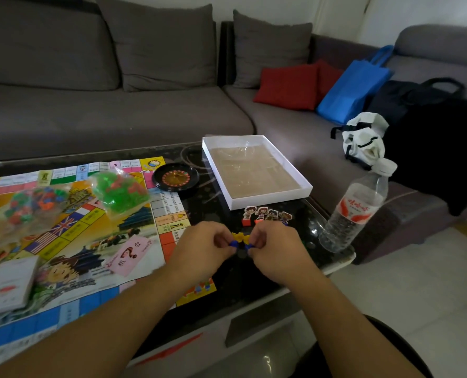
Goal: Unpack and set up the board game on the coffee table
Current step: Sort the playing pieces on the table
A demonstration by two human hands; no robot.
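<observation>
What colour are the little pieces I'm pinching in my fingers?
Blue pieces, one pinched in each hand, clearest in the head view.

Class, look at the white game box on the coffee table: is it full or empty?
Empty, apart from a clear plastic insert: the white box lies open, its brown bottom bare.

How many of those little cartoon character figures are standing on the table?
4, side by side in a row on the dark table, just in front of the white box: character figures. The hands below may hide others.
</observation>
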